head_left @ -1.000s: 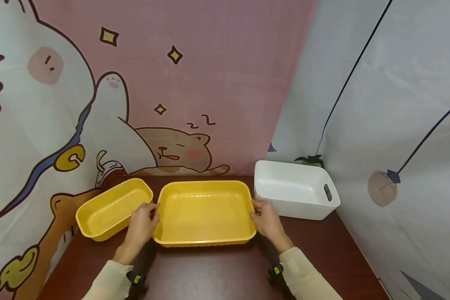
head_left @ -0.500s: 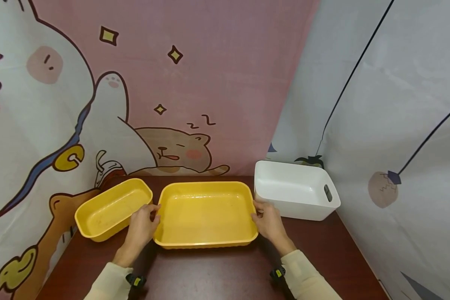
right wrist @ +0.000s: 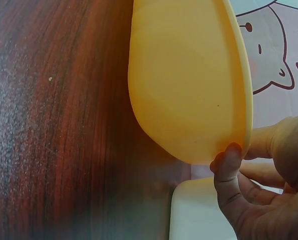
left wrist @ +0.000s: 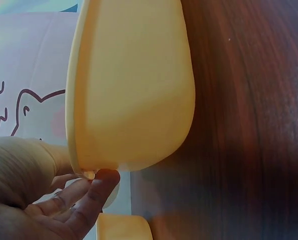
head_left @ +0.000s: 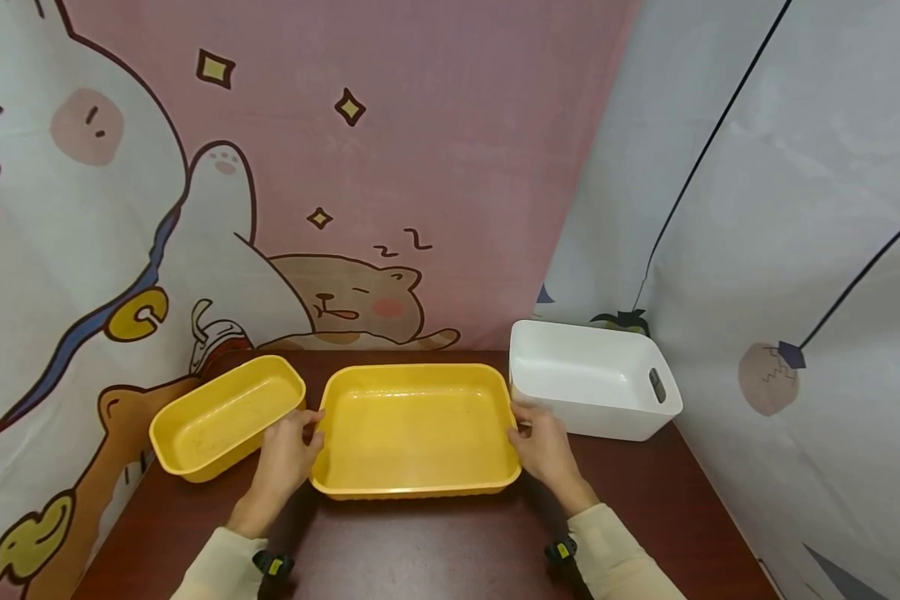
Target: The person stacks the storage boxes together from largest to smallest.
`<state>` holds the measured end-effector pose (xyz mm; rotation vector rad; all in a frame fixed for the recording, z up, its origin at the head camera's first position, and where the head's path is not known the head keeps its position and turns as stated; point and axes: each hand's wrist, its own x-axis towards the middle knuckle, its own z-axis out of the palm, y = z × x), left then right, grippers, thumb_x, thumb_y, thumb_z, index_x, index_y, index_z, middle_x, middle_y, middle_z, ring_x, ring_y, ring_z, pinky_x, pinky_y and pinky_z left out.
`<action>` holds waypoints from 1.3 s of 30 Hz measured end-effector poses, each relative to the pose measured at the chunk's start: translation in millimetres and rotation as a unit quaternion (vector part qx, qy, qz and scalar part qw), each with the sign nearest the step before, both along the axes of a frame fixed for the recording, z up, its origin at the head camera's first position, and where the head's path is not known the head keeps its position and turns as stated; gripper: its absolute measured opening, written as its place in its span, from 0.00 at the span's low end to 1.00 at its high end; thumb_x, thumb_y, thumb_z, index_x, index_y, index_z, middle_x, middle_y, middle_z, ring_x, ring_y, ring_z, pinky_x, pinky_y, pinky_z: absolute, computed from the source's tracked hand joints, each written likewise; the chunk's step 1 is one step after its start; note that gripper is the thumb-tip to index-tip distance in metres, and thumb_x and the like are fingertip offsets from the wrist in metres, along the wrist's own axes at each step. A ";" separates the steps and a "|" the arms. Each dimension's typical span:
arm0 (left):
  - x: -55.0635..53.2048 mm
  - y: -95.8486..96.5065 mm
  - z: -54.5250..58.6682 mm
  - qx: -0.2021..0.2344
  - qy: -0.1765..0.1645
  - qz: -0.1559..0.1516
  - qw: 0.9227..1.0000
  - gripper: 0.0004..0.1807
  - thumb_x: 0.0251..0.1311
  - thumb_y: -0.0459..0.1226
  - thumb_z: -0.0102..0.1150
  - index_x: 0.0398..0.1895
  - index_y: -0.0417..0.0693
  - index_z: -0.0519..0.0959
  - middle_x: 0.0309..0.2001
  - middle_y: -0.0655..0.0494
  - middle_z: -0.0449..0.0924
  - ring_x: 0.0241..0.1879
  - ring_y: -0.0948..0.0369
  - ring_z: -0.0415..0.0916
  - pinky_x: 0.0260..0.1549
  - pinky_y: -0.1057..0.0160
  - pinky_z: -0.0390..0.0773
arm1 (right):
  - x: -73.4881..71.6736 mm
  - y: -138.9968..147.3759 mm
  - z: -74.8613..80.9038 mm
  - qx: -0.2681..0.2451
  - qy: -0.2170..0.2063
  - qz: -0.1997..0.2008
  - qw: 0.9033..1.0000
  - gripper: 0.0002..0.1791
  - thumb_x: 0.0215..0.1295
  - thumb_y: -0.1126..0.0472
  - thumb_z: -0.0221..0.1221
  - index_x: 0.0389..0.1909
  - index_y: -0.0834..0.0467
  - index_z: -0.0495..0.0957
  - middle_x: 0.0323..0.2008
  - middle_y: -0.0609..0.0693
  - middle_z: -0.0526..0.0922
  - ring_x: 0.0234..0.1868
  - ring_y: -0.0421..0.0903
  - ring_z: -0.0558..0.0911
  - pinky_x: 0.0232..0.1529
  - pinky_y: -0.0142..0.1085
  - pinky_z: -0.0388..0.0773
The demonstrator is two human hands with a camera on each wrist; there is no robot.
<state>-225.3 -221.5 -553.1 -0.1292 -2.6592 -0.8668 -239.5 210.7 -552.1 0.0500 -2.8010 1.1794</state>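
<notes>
Left hand (head_left: pixel 281 450) pinches left rim of large yellow tray (head_left: pixel 416 433), fingers bent, thumb and fingertips nearly together. Right hand (head_left: pixel 546 448) pinches right rim same way. Tray sits between hands, middle of dark wood table (head_left: pixel 420 550); whether base touches wood, cannot tell. Small yellow tub (head_left: pixel 228 417), slanted, just beyond left hand; contact with hand unclear. White bin (head_left: pixel 581 417) with handle slot, behind right hand, near tray. Pink cartoon cloth (head_left: pixel 457 167) hangs behind table. Cream sleeves (head_left: pixel 221 567) on both arms.
</notes>
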 end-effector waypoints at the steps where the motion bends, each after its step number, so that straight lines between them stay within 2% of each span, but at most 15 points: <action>1: 0.1 0.4 0.2 -0.001 0.000 -0.001 1.000 0.17 0.68 0.24 0.76 0.59 0.29 0.91 0.53 0.32 0.94 0.52 0.36 0.92 0.53 0.36 0.91 | 0.7 0.3 0.5 0.001 0.000 0.000 1.000 0.30 0.80 0.69 0.70 0.79 0.66 0.81 0.65 0.66 0.92 0.48 0.52 0.95 0.42 0.39 0.95; 13: 3.5 3.7 1.2 0.002 0.000 -0.002 1.000 0.17 0.67 0.24 0.77 0.59 0.31 0.92 0.53 0.32 0.94 0.50 0.38 0.93 0.50 0.38 0.92 | 5.3 4.3 -2.7 0.009 0.001 -0.011 1.000 0.30 0.79 0.68 0.71 0.79 0.66 0.81 0.68 0.67 0.90 0.47 0.51 0.94 0.40 0.37 0.93; 22: 4.8 7.7 2.3 0.007 -0.022 -0.003 1.000 0.18 0.69 0.26 0.77 0.61 0.32 0.92 0.56 0.32 0.93 0.54 0.37 0.93 0.51 0.38 0.93 | 8.9 8.8 -3.2 0.023 0.030 -0.012 0.999 0.29 0.76 0.69 0.71 0.76 0.67 0.83 0.65 0.68 0.91 0.41 0.49 0.92 0.34 0.31 0.87; 28: 5.4 9.8 2.4 0.008 -0.025 -0.006 1.000 0.18 0.69 0.26 0.78 0.61 0.32 0.92 0.56 0.33 0.93 0.55 0.36 0.93 0.52 0.38 0.94 | 11.8 11.1 -3.0 0.027 0.021 -0.017 0.999 0.30 0.76 0.68 0.72 0.76 0.66 0.83 0.65 0.66 0.92 0.39 0.46 0.88 0.32 0.29 0.83; 39: 7.4 12.5 0.9 0.012 -0.015 -0.002 1.000 0.18 0.67 0.25 0.79 0.59 0.32 0.92 0.54 0.34 0.94 0.52 0.38 0.93 0.49 0.40 0.94 | 14.9 14.4 -2.6 0.030 0.011 -0.020 0.999 0.30 0.76 0.68 0.71 0.78 0.64 0.83 0.61 0.65 0.93 0.36 0.44 0.87 0.30 0.29 0.83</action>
